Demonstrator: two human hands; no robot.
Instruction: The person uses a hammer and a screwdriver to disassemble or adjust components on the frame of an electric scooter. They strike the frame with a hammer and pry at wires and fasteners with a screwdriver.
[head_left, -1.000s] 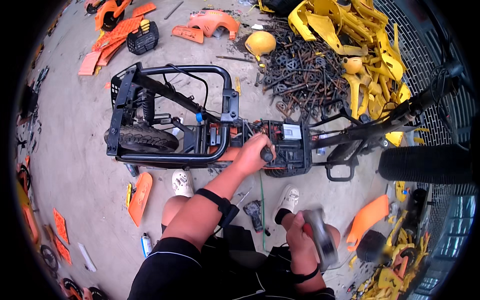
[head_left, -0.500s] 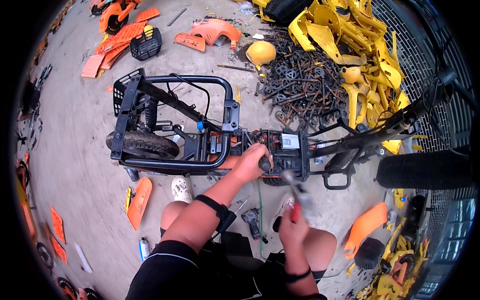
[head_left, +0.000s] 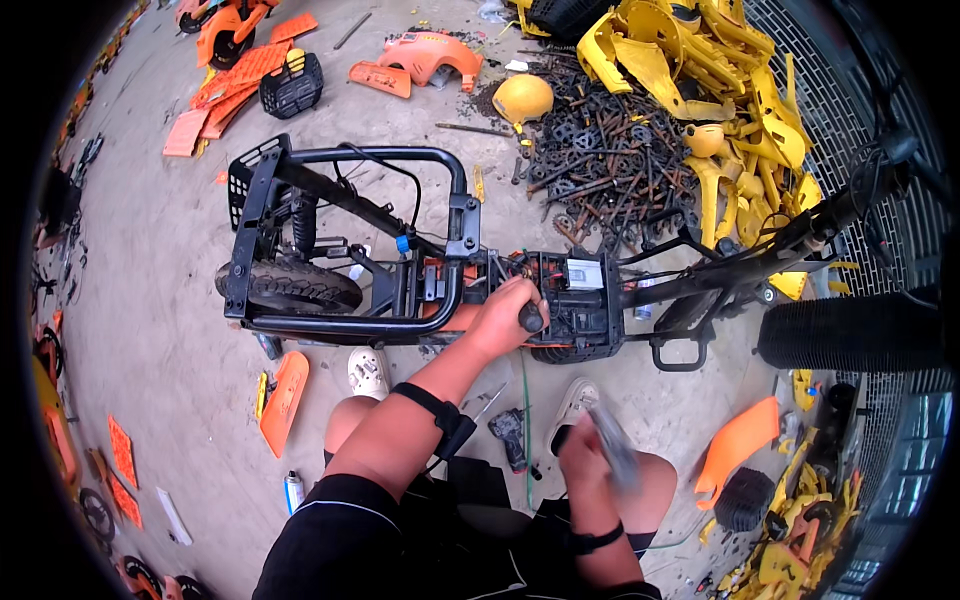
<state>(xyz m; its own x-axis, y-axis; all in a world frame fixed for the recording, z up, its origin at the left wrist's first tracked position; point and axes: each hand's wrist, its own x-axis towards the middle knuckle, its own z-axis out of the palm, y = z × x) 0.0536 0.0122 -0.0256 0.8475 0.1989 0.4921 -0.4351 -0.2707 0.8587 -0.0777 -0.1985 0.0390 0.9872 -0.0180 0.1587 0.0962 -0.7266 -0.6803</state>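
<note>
My left hand (head_left: 507,312) is closed around a black-handled tool (head_left: 531,318), whose rounded handle end pokes out beside the thumb. It rests over the middle of a black scooter frame (head_left: 450,250), at the open compartment (head_left: 580,312) with wires and a silver box (head_left: 584,273). Closer to my body, my right hand (head_left: 583,462) grips a metal hand tool (head_left: 614,447). That tool is smeared by motion, so its exact kind does not show; it is apart from the frame. The left tool's tip is hard to make out among the parts.
A cordless drill (head_left: 512,438) and a screwdriver (head_left: 489,402) lie on the floor between my legs, beside a green cord (head_left: 527,430). Beyond the frame are a heap of rusty metal parts (head_left: 620,150) and yellow panels (head_left: 740,110). An orange panel (head_left: 740,450) lies at right.
My right hand has drawn the metal tool back toward my body, away from the left hand. Its red handle, visible earlier, is now covered. The left hand keeps its grip at the frame.
</note>
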